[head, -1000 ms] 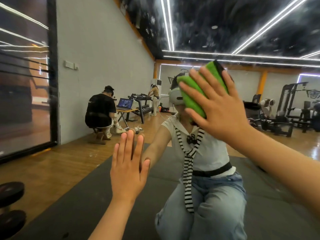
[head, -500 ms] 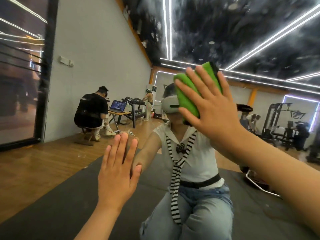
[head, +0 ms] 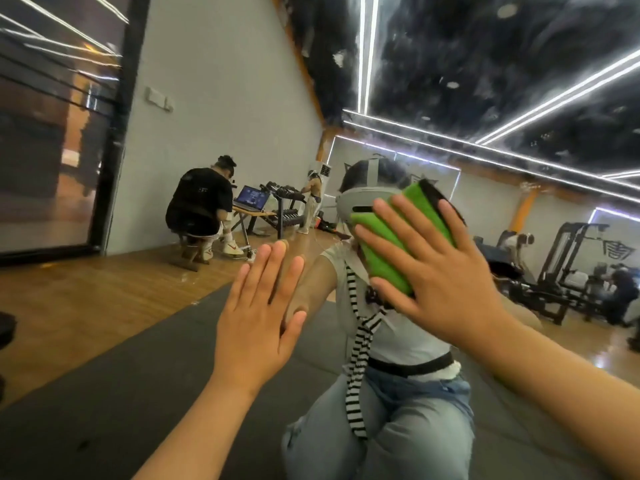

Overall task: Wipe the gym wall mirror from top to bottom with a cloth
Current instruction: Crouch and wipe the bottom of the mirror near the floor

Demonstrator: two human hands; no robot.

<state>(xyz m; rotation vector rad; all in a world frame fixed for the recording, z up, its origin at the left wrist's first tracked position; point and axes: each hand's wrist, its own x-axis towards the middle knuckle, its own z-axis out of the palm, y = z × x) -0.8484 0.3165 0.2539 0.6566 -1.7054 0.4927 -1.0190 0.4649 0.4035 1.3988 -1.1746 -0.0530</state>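
- My right hand [head: 446,289], fingers spread flat, presses the green cloth [head: 391,244] to the mirror [head: 221,109], right of frame centre.
- My left hand [head: 256,327] rests flat on the mirror, lower centre.
- Cloth seems soft, light; I'd press its middle.

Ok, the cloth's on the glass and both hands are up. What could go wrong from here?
1. The right hand presses the green cloth on the mirror with flat, spread fingers rather than a grip. On the downward stroke the cloth could slip out and drop.
2. The left hand lies bare and flat on the glass, likely leaving prints that need re-wiping.
3. The cloth covers only a small patch, so strips may be missed.
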